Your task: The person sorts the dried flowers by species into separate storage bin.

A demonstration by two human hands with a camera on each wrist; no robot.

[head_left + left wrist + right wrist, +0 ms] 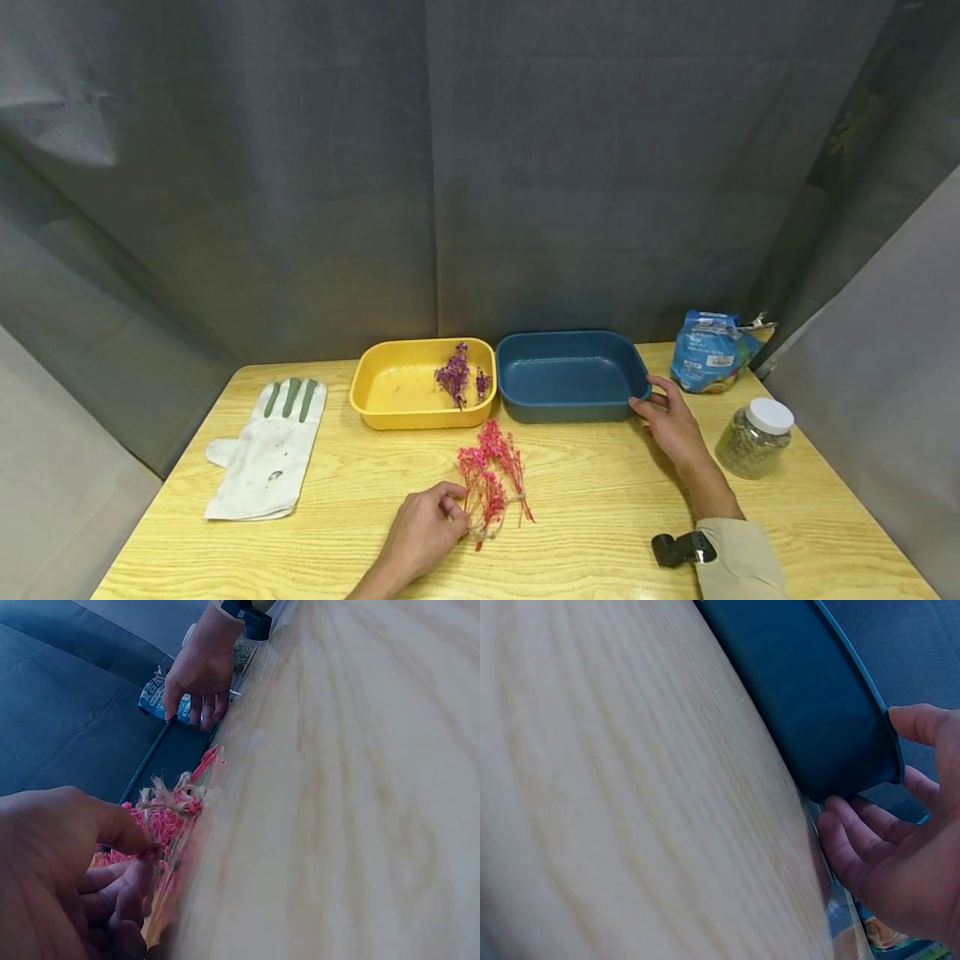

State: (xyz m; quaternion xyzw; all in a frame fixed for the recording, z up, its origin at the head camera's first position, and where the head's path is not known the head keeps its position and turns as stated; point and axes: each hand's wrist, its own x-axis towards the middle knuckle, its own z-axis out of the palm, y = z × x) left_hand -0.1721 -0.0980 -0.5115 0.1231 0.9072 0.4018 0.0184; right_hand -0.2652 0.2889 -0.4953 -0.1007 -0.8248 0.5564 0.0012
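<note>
In the head view, my left hand (427,529) is at the left side of the pink dried flowers (492,492) on the table. In the left wrist view its thumb and forefinger pinch some of the pink flowers (166,821), which are tied with pale twine (171,796). My right hand (671,425) holds the front right corner of a dark blue tray (570,412). The right wrist view has the thumb at the tray's rim (870,682), with the other fingers under and beside the corner. Left of this tray is a yellow tray (420,419) with purple dried flowers (453,375) inside.
A white work glove (266,458) with green finger stripes lies at the left of the wooden table (585,533). To the right stand a blue bag (705,354) and a clear jar (752,446) with a white lid. Grey curtains (450,167) hang behind.
</note>
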